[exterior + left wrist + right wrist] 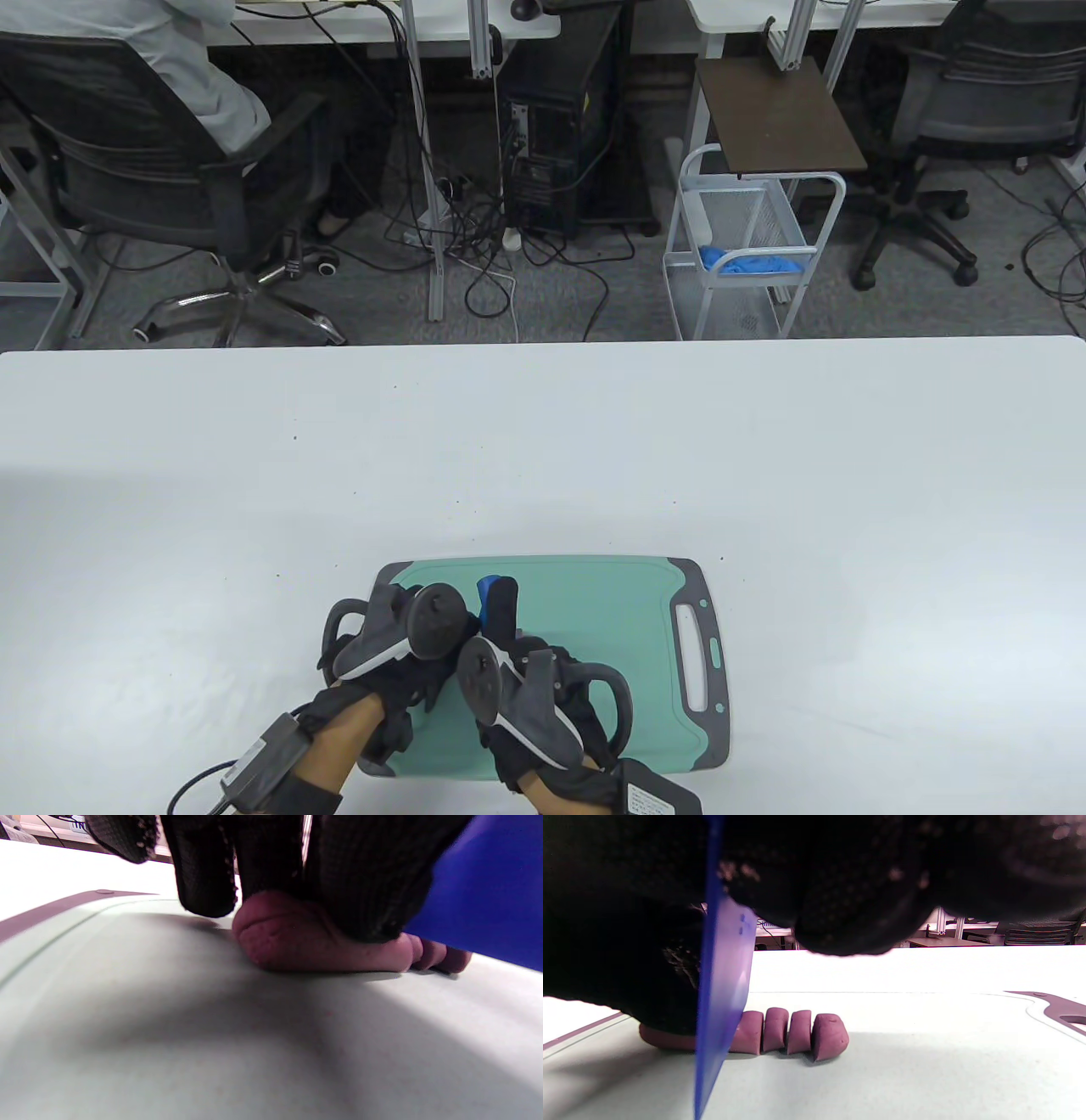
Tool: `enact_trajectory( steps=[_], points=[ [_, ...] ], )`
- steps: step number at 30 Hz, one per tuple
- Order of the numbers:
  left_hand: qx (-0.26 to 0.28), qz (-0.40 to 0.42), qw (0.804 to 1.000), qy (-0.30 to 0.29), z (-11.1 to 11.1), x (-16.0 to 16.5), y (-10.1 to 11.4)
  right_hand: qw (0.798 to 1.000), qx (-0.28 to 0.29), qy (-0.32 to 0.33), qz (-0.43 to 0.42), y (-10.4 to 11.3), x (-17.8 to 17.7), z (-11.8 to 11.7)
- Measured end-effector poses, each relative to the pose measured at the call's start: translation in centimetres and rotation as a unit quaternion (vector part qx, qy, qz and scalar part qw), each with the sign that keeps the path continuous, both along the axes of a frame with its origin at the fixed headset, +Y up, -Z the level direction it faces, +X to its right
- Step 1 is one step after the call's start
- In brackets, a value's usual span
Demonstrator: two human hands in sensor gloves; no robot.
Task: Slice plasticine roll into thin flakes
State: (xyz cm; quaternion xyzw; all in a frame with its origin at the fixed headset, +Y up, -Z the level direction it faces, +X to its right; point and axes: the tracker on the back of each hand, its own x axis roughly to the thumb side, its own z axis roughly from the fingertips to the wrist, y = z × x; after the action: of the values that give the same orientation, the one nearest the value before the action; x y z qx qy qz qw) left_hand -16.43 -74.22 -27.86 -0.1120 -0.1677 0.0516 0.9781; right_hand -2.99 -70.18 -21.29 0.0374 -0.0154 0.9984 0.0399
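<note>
So the plasticine roll (666, 1037) is laid flat on the green cutting board (628, 611), toward the board's left half, and it's mostly hidden under the gloves in the table view. From the right wrist view, 4 cut pieces (793, 1032) can be counted at the roll's right end, stood upright side by side and touching, the outermost one leaning a bit. The uncut part is stretched out to the left under the glove.

The left hand (399, 645) is pressed down on the uncut part of the roll; in the left wrist view the gloved fingers (203, 870) are seen resting on top of the purple-brown clay, bunched close together. Whether it's a proper pinch or just a press can't be told.

The right hand (526, 679) is kept just beside the left one, nearly touching it. A blue plastic blade (719, 984) is held in it, set on edge and steeply tilted, with its lower edge down at the board right at the boundary between the uncut roll and the nearest piece. The fingers are wrapped tight around the blade's upper part, though the exact grip is lost in the dark glove.

The board itself is set near the front edge of a white table (764, 458), its grey handle end pointed right.
</note>
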Motion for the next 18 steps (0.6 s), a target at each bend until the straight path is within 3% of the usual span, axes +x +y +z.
enact_trajectory(
  steps=[18],
  points=[
    [0.004,-0.001,1.0,-0.002,-0.03,0.06,-0.05,1.0,0.008,0.007,0.01,-0.95,-0.45,-0.67]
  ],
)
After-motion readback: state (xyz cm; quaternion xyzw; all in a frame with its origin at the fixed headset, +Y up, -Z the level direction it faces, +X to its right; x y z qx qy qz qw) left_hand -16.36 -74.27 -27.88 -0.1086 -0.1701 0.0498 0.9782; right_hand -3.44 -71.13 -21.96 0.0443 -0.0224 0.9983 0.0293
